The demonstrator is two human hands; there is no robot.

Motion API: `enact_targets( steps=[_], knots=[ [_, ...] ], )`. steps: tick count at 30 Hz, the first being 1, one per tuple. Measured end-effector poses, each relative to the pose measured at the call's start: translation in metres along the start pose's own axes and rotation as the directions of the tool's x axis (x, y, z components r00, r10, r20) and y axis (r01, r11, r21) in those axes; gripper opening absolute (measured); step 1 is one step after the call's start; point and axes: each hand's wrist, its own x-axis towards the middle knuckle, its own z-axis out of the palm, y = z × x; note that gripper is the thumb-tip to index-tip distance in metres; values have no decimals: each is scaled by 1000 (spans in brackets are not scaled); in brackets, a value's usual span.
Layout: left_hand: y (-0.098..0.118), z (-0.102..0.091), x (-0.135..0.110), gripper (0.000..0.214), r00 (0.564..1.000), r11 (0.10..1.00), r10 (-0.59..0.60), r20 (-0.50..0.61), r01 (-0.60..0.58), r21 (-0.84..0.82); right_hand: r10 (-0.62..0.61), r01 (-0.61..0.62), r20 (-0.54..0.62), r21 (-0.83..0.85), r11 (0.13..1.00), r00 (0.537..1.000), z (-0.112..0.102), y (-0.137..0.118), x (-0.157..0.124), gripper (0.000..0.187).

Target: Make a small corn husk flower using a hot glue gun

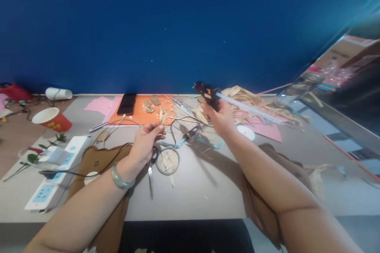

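Note:
My left hand [147,139] pinches a small pale piece of dried husk [162,116] between thumb and fingertips, held up over the table. In my right hand [219,118] is a black glue gun [208,93], raised off the table with its nozzle toward the upper left. A long translucent glue stick [249,107] sticks out of its back. Below my left hand stands a round shallow dish [168,161] with pale flat pieces in it. Scissors [150,174] with black handles lie beside that dish, partly behind my left wrist.
An orange sheet [142,118] bears small round discs and a black phone [126,104]. Husk strips [246,99] pile up at the right, over pink paper [268,130]. A white power strip [59,174], a red paper cup [52,119] and cables lie left. A blue partition [178,27] rises behind.

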Motion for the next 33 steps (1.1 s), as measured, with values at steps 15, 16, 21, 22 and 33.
enact_targets(
  steps=[15,16,21,22,33],
  knots=[
    [4,-2,2,25,1000,999,27,-14,-27,21,-19,25,470,-8,1000,883,14,-29,-39,27],
    [4,-2,2,25,999,999,29,-15,-29,26,-20,36,483,-25,999,876,14,-28,-39,28],
    [5,0,0,26,1000,998,31,-3,-31,47,-48,128,446,-150,980,894,18,-27,-42,25],
    [5,0,0,26,1000,999,26,1,-27,46,-57,145,441,-168,975,896,18,-26,-42,25],
    [6,2,-2,23,999,1000,2,34,-3,31,-26,158,437,-269,950,899,19,-25,-41,31]
  ],
)
